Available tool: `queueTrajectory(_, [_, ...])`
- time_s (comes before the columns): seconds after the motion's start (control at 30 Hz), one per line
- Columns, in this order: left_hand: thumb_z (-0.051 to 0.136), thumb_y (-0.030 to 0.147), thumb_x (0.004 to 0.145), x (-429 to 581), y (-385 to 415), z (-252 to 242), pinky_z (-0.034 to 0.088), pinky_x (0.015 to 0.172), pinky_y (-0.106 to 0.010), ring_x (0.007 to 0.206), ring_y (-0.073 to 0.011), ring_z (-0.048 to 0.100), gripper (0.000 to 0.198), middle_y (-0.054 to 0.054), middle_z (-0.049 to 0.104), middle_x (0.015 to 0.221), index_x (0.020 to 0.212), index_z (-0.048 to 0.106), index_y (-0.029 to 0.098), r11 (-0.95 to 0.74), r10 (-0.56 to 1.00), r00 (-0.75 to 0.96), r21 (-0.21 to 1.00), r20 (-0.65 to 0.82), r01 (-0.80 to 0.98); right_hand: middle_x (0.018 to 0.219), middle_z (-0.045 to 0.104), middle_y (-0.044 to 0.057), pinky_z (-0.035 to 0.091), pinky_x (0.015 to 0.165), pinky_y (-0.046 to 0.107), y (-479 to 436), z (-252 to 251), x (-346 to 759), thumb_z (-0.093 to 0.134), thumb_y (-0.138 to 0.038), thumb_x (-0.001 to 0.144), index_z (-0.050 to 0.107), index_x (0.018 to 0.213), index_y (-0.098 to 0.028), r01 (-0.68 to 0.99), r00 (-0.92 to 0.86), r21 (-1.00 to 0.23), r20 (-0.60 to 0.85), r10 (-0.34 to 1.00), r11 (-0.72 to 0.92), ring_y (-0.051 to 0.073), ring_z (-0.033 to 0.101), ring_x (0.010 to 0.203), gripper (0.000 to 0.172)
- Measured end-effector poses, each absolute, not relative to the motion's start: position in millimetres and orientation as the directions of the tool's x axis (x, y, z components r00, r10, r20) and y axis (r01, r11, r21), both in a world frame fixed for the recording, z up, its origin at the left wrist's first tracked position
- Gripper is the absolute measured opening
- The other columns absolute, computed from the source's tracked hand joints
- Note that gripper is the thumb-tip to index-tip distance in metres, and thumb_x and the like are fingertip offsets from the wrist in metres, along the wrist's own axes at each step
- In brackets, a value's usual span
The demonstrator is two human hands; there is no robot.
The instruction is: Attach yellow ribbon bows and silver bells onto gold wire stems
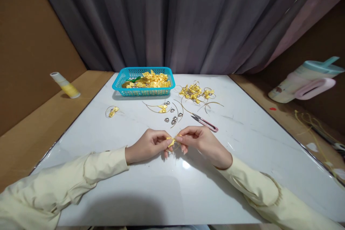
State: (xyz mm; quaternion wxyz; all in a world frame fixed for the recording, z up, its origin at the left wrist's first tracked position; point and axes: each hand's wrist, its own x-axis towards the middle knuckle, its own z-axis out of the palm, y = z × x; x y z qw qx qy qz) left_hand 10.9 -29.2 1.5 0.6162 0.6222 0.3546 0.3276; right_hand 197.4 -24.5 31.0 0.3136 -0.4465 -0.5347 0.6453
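Between my two hands, just above the white table, is a small yellow ribbon bow (170, 143) with a thin gold cord looping below it. My left hand (152, 145) pinches the bow from the left with thumb and fingers. From the right, my right hand (198, 140) pinches at the bow's other side, its fingertips partly covering the cord. Just beyond them lie several silver heart-shaped beads (174, 119), a loose yellow bow (162, 108) and pieces of gold cord (181, 109). Pink-handled thread snips (205, 122) rest beyond my right hand.
A blue basket (143, 92) at the back holds yellow bows and cord. Right of it is a pile of corded bows (194, 91). One looped bow (112, 111) lies at left. A yellow-and-white bottle (67, 86) and a tumbler (289, 82) stand at the sides.
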Motion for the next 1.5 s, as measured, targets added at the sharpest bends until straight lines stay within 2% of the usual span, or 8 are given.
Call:
queueTrajectory(0.2, [0.055, 0.033, 0.084, 11.0, -28.7, -2.7, 0.051, 0.051, -0.023, 0.051, -0.0102, 0.058, 0.025, -0.004, 0.062, 0.068, 0.076, 0.059, 0.01, -0.001, 0.868, 0.497, 1.0, -0.013, 0.029, 0.063, 0.063, 0.002, 0.048, 0.061, 0.028, -19.8, 35.3, 205.1, 0.065, -0.038, 0.074, 0.065, 0.091, -0.013, 0.183, -0.308, -0.977, -0.161, 0.937, -0.108, 0.012, 0.058, 0.057, 0.03])
queueTrajectory(0.4, [0.057, 0.034, 0.082, 10.3, -26.4, -5.6, 0.051, 0.057, -0.025, 0.055, -0.0119, 0.061, 0.025, -0.006, 0.064, 0.071, 0.077, 0.06, 0.009, 0.016, 0.888, 0.458, 0.999, -0.034, 0.043, 0.086, 0.067, 0.006, 0.051, 0.063, 0.032, -14.6, 44.5, 223.6, 0.06, -0.031, 0.08, 0.066, 0.098, -0.018, 0.097, -0.07, -0.973, 0.204, 0.976, 0.21, 0.013, 0.058, 0.061, 0.023])
queueTrajectory(0.53, [0.059, 0.035, 0.08, 11.3, -25.3, -2.5, 0.051, 0.057, -0.025, 0.056, -0.0117, 0.06, 0.026, -0.006, 0.063, 0.071, 0.075, 0.059, 0.009, 0.036, 0.9, 0.434, 0.999, -0.049, 0.038, 0.098, 0.067, 0.004, 0.051, 0.057, 0.031, -17.4, 54.7, 228.4, 0.056, -0.031, 0.084, 0.041, 0.132, -0.031, 0.068, -0.022, -0.941, 0.331, 0.944, 0.331, 0.014, 0.061, 0.065, 0.05])
queueTrajectory(0.6, [0.059, 0.035, 0.08, 11.8, -25.2, -1.2, 0.051, 0.057, -0.025, 0.056, -0.0117, 0.06, 0.027, -0.006, 0.063, 0.07, 0.074, 0.059, 0.009, 0.031, 0.902, 0.428, 0.998, -0.048, 0.046, 0.095, 0.068, 0.004, 0.051, 0.055, 0.03, -20.2, 59.4, 227.0, 0.057, -0.032, 0.084, 0.04, 0.132, -0.031, 0.068, -0.059, -0.944, 0.318, 0.946, 0.321, 0.015, 0.063, 0.066, 0.051])
queueTrajectory(0.8, [0.057, 0.036, 0.081, 12.3, -25.0, -0.7, 0.051, 0.057, -0.025, 0.056, -0.0121, 0.06, 0.027, -0.005, 0.063, 0.07, 0.075, 0.06, 0.01, 0.01, 0.904, 0.426, 0.999, -0.029, 0.048, 0.081, 0.071, 0.006, 0.051, 0.065, 0.032, -28.3, 56.9, 217.9, 0.062, -0.032, 0.079, 0.072, 0.078, -0.02, 0.288, -0.263, -0.916, 0.205, 0.943, 0.279, 0.02, 0.063, 0.076, 0.015])
queueTrajectory(1.07, [0.054, 0.031, 0.084, 12.1, -25.1, 4.1, 0.049, 0.066, -0.025, 0.067, -0.0137, 0.061, 0.024, -0.005, 0.065, 0.07, 0.072, 0.062, 0.011, -0.07, 0.91, 0.414, 0.995, 0.032, 0.076, 0.054, 0.062, 0.0, 0.04, 0.048, 0.024, -32.5, 40.9, 208.6, 0.059, -0.037, 0.08, 0.07, 0.082, -0.018, 0.384, -0.391, -0.908, 0.003, 0.921, 0.166, 0.011, 0.05, 0.045, 0.022])
queueTrajectory(1.27, [0.054, 0.03, 0.083, 12.2, -27.1, 8.0, 0.046, 0.058, -0.022, 0.061, -0.0116, 0.058, 0.024, -0.004, 0.066, 0.069, 0.071, 0.062, 0.011, -0.047, 0.914, 0.406, 0.993, -0.001, 0.11, 0.057, 0.062, 0.0, 0.046, 0.06, 0.026, -31.2, 30.4, 207.8, 0.05, -0.035, 0.085, 0.061, 0.088, -0.018, 0.263, -0.525, -0.963, -0.089, 0.846, 0.062, 0.014, 0.06, 0.056, 0.021])
queueTrajectory(1.5, [0.054, 0.031, 0.084, 11.8, -26.4, 4.8, 0.044, 0.052, -0.02, 0.061, -0.0115, 0.059, 0.025, -0.004, 0.066, 0.068, 0.071, 0.062, 0.011, -0.041, 0.916, 0.4, 0.996, 0.009, 0.073, 0.052, 0.061, 0.0, 0.039, 0.051, 0.023, -37.5, 36.4, 204.8, 0.049, -0.028, 0.086, 0.064, 0.075, -0.018, 0.461, -0.479, -0.867, -0.067, 0.875, 0.186, 0.011, 0.053, 0.047, 0.021])
